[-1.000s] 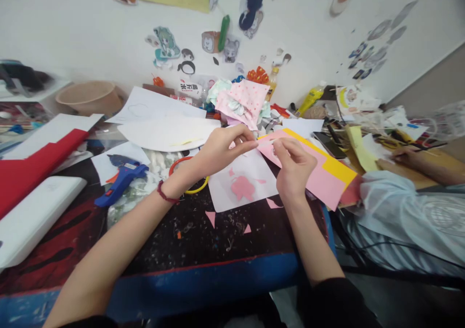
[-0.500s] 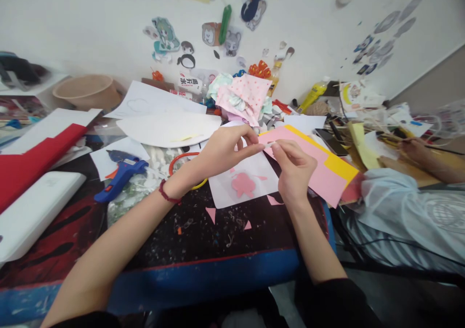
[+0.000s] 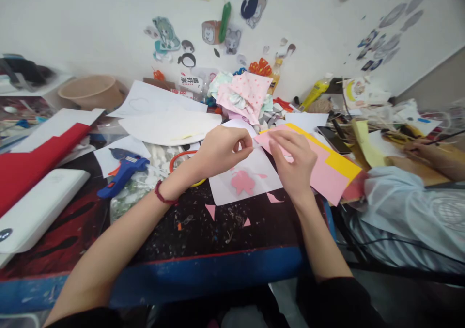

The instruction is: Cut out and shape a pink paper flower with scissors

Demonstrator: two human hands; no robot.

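Note:
My left hand (image 3: 227, 148) hovers above a white sheet (image 3: 227, 195), thumb and fingertips closed in a pinch; whatever it may hold is too small to make out. To its right, my right hand (image 3: 295, 161) is over pink paper (image 3: 329, 182), its thumb and fingers drawn close together. A small white bit shows by its palm, but I cannot tell what the fingers hold. Beneath the hands, a pink cut-out shape (image 3: 242, 182) lies on the white sheet. Pink paper scraps (image 3: 210, 211) are on the dark tabletop nearby.
A blue glue gun (image 3: 123, 175) and a white box-shaped device (image 3: 47, 209) lie left. Orange-handled scissors (image 3: 178, 158) are partly under my left wrist. A pink dotted cloth bundle (image 3: 245, 93) stands behind. At right, another person's hand (image 3: 421, 151) holds a thin stick.
My hands have drawn apart; the small white piece that was between their fingertips no longer shows there. My left hand shifted slightly left. The view turned a little.

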